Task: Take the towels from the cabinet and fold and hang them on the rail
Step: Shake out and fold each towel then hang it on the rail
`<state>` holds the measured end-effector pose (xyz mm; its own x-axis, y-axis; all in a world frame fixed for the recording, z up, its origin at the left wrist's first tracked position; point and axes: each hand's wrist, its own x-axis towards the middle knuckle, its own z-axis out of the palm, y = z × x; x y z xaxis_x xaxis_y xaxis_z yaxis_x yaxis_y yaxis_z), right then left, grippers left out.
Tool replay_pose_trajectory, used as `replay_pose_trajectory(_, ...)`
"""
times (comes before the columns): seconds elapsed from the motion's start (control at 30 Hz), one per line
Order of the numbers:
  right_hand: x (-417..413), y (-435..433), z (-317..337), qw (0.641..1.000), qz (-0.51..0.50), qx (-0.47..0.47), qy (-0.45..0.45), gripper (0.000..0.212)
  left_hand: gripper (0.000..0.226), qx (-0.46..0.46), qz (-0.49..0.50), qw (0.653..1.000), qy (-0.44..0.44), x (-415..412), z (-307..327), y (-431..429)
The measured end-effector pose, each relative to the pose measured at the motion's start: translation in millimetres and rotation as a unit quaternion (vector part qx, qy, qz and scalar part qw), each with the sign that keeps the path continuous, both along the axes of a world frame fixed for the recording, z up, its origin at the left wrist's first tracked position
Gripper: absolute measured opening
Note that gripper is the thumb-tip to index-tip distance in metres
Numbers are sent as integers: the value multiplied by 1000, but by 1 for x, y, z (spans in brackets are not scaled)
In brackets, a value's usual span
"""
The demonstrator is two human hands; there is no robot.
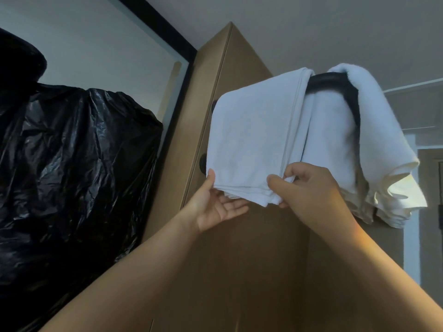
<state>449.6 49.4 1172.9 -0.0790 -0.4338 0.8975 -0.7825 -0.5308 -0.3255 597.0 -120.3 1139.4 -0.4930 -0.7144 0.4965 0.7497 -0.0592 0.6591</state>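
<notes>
A folded white towel (pixel 254 137) hangs over a black rail (pixel 333 85) fixed high on a tall brown cabinet (pixel 239 248). A second white towel (pixel 393 149) hangs over the same rail to the right, its lower layers bunched. My left hand (pixel 215 204) reaches up under the first towel's bottom left corner, its thumb on the front and its fingers beneath the edge. My right hand (pixel 304 188) pinches the same towel's bottom right corner between thumb and fingers. Most of the rail is hidden by the towels.
A bulky black plastic bag (pixel 72 164) fills the left side, close to the cabinet. Behind it stands a black-framed panel (pixel 107 56). A pale wall and a doorway (pixel 426 188) lie to the right of the cabinet.
</notes>
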Motion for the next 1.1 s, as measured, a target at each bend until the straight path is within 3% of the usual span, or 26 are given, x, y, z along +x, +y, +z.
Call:
replay_pose_trajectory(0.13, 1, -2, -7, 1000, -2, -5, -3, 41, 57, 32, 6, 995, 98, -5, 2, -1)
replay_pose_trajectory(0.23, 2, -4, -11, 999, -25, 1, -27, 39, 46, 37, 59, 991, 119, -1, 5, 0)
replay_pose_trajectory(0.47, 2, -3, -9, 998, -39, 24, -45, 36, 46, 44, 93, 991, 82, 8, 5, 2)
replay_pose_trajectory(0.77, 20, 9, -18, 996, -65, -44, 29, 33, 34, -6, 170, 985, 14, 16, 10, 7)
replay_pose_trajectory(0.93, 22, 4, -21, 997, -54, -57, 6, 29, 31, 0, 208, 978, -2, 16, 14, 12)
replay_pose_trajectory(1.1, 6, 1, -23, 997, -55, -37, -48, 22, 29, -47, 293, 949, -104, 27, 6, 22)
